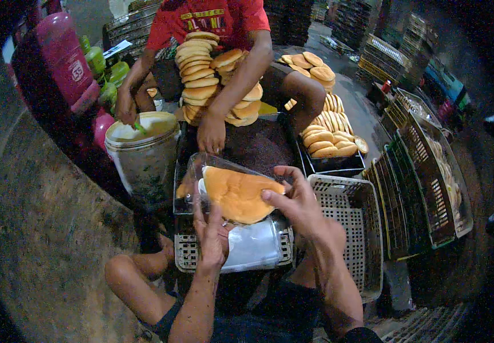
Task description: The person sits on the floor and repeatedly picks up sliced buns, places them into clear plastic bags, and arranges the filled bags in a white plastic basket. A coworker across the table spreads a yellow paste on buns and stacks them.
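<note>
A folded, golden-brown flat bread (238, 197) is in front of me, partly within a clear plastic bag (201, 161). My right hand (304, 206) pinches the bread's right end between thumb and fingers. On the other side, my left hand (209, 228) grips the bag at the bread's left edge; some of its fingers are blurred behind the plastic. Below both hands, a stack of clear plastic bags (252, 248) lies on an upturned pale crate (187, 251). Just beyond the bread is a black tray (179, 197) holding dark brown crumbs or sprinkles (258, 146).
A co-worker in a red shirt (212, 20) sits opposite, one hand at a white bucket (144, 160), beside tall stacks of round breads (198, 71). On my right are an off-white basket (352, 228), a bread-filled tray (332, 166) and standing crates (430, 177).
</note>
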The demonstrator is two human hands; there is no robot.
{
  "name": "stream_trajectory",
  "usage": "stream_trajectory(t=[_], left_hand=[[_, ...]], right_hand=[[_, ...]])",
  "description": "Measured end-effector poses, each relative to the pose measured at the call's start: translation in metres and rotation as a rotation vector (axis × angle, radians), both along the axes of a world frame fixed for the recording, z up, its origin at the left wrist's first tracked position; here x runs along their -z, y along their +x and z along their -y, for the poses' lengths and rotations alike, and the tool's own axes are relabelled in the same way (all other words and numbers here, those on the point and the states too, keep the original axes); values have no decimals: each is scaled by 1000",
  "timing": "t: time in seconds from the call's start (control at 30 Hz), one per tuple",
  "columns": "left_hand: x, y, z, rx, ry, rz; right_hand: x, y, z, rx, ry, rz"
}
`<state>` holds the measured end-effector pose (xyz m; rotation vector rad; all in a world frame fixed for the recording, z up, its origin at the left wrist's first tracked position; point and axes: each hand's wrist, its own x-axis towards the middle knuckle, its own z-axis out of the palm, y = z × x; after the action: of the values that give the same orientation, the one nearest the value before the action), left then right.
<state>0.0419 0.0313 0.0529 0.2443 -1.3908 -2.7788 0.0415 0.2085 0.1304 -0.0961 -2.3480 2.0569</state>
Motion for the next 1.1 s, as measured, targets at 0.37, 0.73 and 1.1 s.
stream_trajectory(t=[0.37,0.73,1.1], left_hand=[[12,-4,-13,-38,728,128],[15,-8,-88,57,721,416],[37,-49,-96,1121,-1666,59]], right_hand=[[17,15,20,4,734,-776],[-22,33,-38,80,822,-865],[219,-5,-262,532,912,257]])
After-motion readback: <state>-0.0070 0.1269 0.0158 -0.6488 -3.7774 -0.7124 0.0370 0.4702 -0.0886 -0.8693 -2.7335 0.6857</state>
